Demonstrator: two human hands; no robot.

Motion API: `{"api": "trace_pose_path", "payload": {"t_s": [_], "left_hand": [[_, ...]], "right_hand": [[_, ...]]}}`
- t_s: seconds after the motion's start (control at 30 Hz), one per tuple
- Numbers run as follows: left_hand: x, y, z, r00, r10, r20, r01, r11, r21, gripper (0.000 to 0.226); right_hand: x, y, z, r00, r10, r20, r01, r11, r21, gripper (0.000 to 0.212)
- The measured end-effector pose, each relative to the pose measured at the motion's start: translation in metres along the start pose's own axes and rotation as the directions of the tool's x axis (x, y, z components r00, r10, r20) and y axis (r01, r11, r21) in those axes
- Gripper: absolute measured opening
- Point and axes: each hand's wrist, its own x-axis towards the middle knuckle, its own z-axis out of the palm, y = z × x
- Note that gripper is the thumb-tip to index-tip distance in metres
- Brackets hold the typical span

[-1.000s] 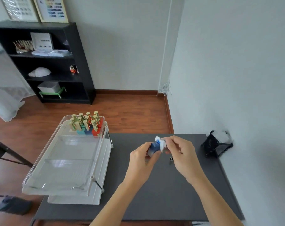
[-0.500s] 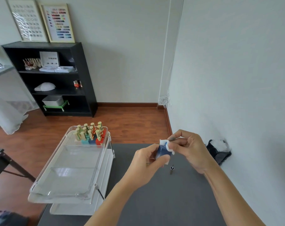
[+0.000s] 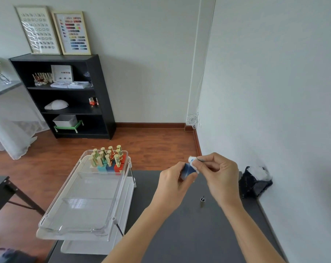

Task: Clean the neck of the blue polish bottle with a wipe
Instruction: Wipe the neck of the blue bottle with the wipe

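Note:
My left hand (image 3: 173,182) grips the blue polish bottle (image 3: 187,170) by its body, holding it up above the dark table. My right hand (image 3: 218,174) pinches a small white wipe (image 3: 192,160) around the top of the bottle, so the neck is hidden under the wipe. Blue stains show on the wipe. The bottle's cap with its brush (image 3: 202,199) stands on the table below my right hand.
A clear tiered tray (image 3: 89,202) stands at the table's left, with several gold-capped polish bottles (image 3: 108,157) at its far end. A black holder of white wipes (image 3: 254,180) sits at the right by the wall. A black shelf stands beyond on the wooden floor.
Both hands have lifted the bottle and wipe higher and a little away from me. The view has tilted up. The wipe stays on the bottle's neck.

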Motion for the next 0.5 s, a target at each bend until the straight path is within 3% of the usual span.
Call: {"api": "trace_pose_path", "payload": {"t_s": [0.1,0.17,0.23,0.37,0.5], "left_hand": [[-0.001,-0.002,0.001,0.999,-0.038,0.024,0.040,0.991,-0.125,0.009],[-0.003,-0.003,0.001,0.998,-0.056,0.040,0.063,0.981,-0.185,0.009],[-0.004,-0.004,0.000,0.997,-0.057,0.047,0.065,0.981,-0.182,0.009],[-0.002,-0.002,-0.003,1.000,-0.016,0.025,0.019,0.992,-0.122,0.007],[-0.001,0.001,-0.003,0.999,0.035,0.030,-0.034,0.999,-0.019,0.013]], "right_hand": [[-0.003,0.006,0.004,0.984,0.156,-0.080,-0.129,0.954,0.271,0.009],[-0.002,0.010,0.004,0.945,0.326,0.002,-0.278,0.805,0.524,0.016],[0.000,0.013,0.003,0.917,0.382,0.116,-0.367,0.692,0.622,0.024],[0.004,0.009,-0.005,0.919,0.321,0.229,-0.394,0.766,0.508,0.019],[0.007,0.002,-0.015,0.939,0.200,0.278,-0.268,0.935,0.231,0.025]]}}
